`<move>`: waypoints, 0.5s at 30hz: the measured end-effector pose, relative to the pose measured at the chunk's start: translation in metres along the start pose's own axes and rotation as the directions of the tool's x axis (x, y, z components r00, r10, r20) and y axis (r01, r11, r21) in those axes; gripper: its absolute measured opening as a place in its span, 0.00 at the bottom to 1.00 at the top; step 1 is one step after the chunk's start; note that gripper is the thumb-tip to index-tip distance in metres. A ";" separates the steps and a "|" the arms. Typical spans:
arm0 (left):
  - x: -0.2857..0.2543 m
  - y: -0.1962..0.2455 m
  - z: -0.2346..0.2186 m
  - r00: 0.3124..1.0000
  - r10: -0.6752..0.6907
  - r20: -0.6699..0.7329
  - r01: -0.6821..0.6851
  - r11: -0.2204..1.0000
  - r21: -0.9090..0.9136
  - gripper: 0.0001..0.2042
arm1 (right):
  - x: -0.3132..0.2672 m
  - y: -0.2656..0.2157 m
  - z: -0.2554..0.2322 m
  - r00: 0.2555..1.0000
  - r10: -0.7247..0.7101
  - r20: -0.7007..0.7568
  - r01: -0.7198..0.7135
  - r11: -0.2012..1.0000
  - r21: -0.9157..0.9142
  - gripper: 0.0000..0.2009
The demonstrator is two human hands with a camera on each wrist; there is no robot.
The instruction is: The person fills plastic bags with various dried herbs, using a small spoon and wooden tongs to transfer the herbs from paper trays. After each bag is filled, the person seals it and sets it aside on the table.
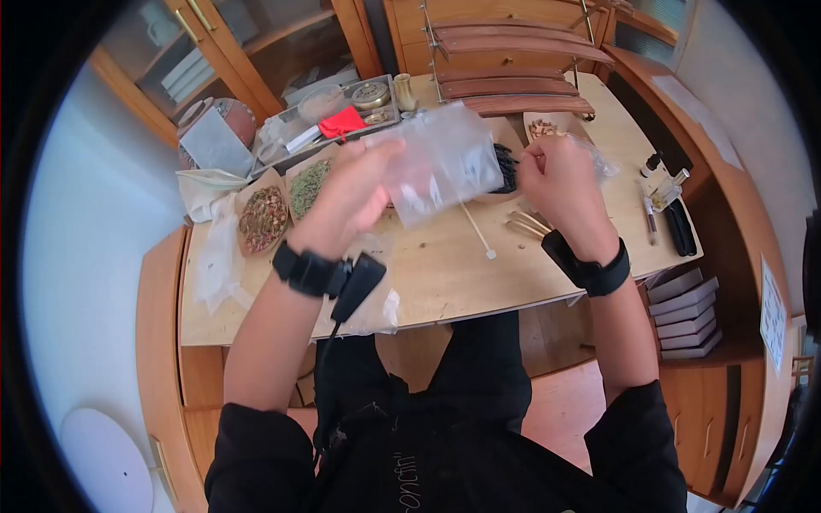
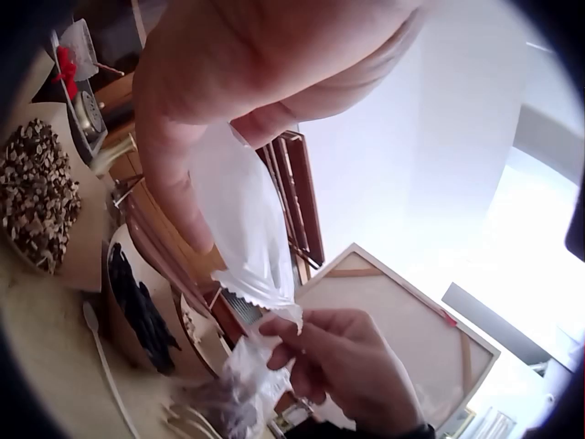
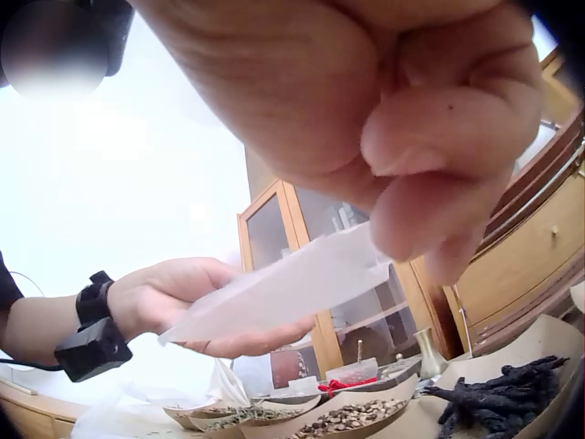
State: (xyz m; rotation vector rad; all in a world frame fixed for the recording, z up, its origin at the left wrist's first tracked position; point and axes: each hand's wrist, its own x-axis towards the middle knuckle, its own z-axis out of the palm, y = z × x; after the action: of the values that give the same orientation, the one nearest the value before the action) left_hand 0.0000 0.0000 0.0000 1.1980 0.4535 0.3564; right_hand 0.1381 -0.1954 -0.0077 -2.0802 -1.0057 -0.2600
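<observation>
Clear bag (image 1: 445, 162) up in the air above the tbl (image 1: 436, 291), b/w both hands; looks flat & slack, toothed along one edge in L-wrist view. Held near one end by L hand (image 1: 351, 184), thumb & fingers partly closed on it, nothing else in grip. At the far end, R hand (image 1: 564, 175), fingers curled in tight; can't tell whether pinching the bag's corner or just apart from it

Main risk prob there: could slip or twist out of L hand w/ a hard tug, being held at one end only. Could also split crooked from an uneven pull on the toothed edge

Lower down, near R hand: dark strips (image 1: 507, 167) in a paper tray (image 1: 508, 134), poss tipped by a low swing of the wrist. Crumpled plastic (image 1: 605, 162) just beside, easy to snag. White stick (image 1: 475, 227) & brass-coloured tools (image 1: 530, 224) loose on the tbl, could get swept off by a cuff

Further L: green herb (image 1: 308, 184) & dried petals (image 1: 262, 221), prob light, could scatter w/ a flick. Far R: dropper bottle (image 1: 652, 162), poss toppled by a sudden jerk. At back: red pouch (image 1: 342, 122), wooden rack (image 1: 513, 64), both well clear
</observation>
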 end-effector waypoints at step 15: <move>-0.061 -0.081 -0.017 0.924 0.381 -0.042 -0.253 0.688 0.681 0.24 | -0.002 0.025 -0.047 0.947 -0.007 -0.320 -0.089 0.954 -0.286 0.09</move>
State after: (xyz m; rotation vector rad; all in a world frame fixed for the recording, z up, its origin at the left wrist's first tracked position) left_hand -0.0585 -0.0428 -0.0724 1.9791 0.5523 0.6436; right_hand 0.1620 -0.2402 0.0081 -2.2290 -0.7606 -0.7410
